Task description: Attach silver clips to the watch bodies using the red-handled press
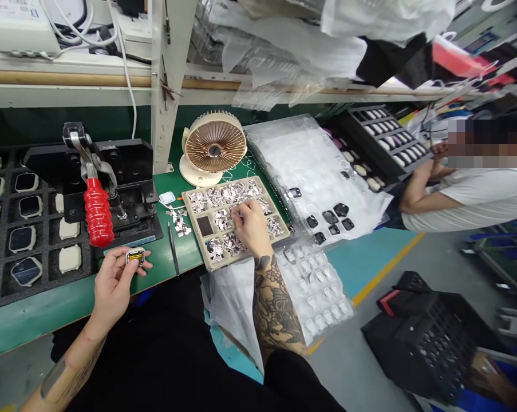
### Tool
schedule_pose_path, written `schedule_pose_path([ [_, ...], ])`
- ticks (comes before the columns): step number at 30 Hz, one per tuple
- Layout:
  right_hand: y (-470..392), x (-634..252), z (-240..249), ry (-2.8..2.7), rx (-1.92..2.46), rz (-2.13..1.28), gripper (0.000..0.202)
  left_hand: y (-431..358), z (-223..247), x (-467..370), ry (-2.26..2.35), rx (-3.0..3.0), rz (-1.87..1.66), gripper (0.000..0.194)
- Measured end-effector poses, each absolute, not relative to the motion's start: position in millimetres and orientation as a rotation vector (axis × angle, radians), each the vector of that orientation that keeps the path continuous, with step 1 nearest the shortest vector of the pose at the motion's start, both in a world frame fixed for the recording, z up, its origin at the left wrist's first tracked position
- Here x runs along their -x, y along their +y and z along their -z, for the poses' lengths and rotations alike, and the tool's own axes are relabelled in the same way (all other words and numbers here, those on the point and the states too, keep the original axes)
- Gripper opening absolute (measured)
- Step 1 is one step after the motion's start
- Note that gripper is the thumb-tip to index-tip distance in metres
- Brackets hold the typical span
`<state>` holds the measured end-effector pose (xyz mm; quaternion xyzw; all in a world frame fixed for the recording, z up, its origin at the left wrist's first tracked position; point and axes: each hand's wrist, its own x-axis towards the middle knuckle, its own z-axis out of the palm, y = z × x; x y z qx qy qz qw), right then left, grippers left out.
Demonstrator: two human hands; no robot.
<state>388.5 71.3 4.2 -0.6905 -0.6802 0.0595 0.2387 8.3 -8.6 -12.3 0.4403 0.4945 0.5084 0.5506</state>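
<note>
My left hand [113, 281] is closed around a small smartwatch case [135, 257], thumb on top, with its inside and a yellowish part facing up. Over the middle of a beige compartment tray [216, 266], my right hand [253, 230] has its fingertips pinched together; what they hold, if anything, is too small to make out. Small pinkish-white and dark pieces [215, 250] fill most of the tray's compartments. More loose pieces [181, 224] lie on the green bench left of the tray, beside black tweezers [173, 249].
A toggle clamp press with a red handle [98, 213] stands left, beside a black foam tray [0, 286] of watches. A beige fan [215, 143] sits behind the parts tray. Dark frames [330, 217] lie on white sheeting [284, 154] to the right. A co-worker [464, 200] is at far right.
</note>
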Motion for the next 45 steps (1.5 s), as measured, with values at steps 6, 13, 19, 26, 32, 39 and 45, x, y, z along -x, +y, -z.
schedule_pose_path([
  [6, 59.7, -381.3, -19.1, -1.554, 1.818, -0.036, 0.018, -7.9, 14.2, -6.0, 1.16, -1.09, -1.226, 0.029],
  [13, 27.0, -284.5, -25.2, -1.546, 1.363, -0.543, 0.018, -6.0, 2.2, -5.3, 1.287, -1.535, -0.968, 0.021],
  [19, 14.5, -211.4, -18.3, -1.623, 1.116, -0.883, 0.008, -4.1, -3.1, -5.9, 1.217, -1.596, -0.94, 0.026],
  [26, 25.0, -211.3, -19.6, -1.758, 1.037, -0.934, 0.014, -5.6, -0.5, -5.5, 1.197, -1.571, -0.945, 0.027],
  [32, 17.7, -210.6, -16.0, -1.939, 0.959, -0.96, 0.046, -5.3, 1.4, -1.9, 1.226, -1.443, -0.949, 0.029],
  [39, 17.6, -202.2, -4.7, -2.132, 0.875, -0.709, 0.05, -3.7, 5.5, 0.8, 1.256, -1.419, -0.979, 0.032],
  [45, 3.5, -203.0, -19.2, -2.104, 0.928, -0.513, 0.04, -4.9, 11.6, 6.6, 1.213, -1.304, -1.18, 0.024],
])
